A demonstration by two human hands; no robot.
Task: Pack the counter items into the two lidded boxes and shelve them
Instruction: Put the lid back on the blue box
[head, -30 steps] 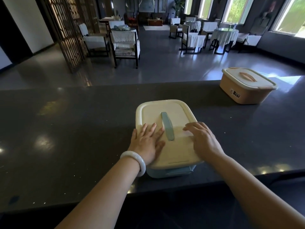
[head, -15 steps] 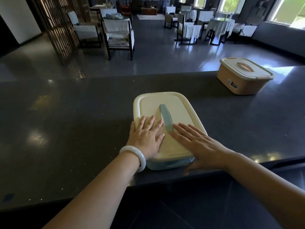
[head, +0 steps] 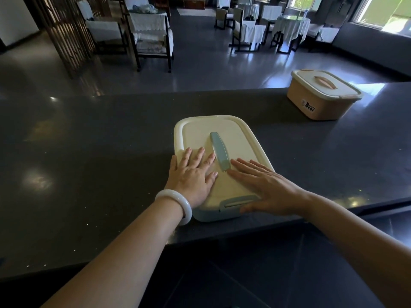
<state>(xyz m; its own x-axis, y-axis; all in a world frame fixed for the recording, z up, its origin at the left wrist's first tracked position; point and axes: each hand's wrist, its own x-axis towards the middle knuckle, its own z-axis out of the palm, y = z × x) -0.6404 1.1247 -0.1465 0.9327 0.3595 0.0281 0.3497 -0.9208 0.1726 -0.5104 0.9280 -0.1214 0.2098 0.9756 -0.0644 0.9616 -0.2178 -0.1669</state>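
Both hands lie flat, fingers spread, gripping nothing, on the cream lid (head: pixel 224 138) of the blue box (head: pixel 209 215) at lower centre of the surface (head: pixel 89 152). Left hand (head: pixel 192 176) and right hand (head: pixel 266 187) flank its handle (head: pixel 219 151), which runs away from the person. The tan box (head: pixel 322 101) sits closed, upper right, nearer the right hand.

A blue box (head: pixel 209 215) with a cream lid (head: pixel 222 143) is set on the counter (head: pixel 89 152). The lid is pressed flat by the left hand (head: pixel 191 174) and right hand (head: pixel 266 185), either side of its handle (head: pixel 219 150). A tan box (head: pixel 322 96), lidded, is seen well apart, right of the blue box.
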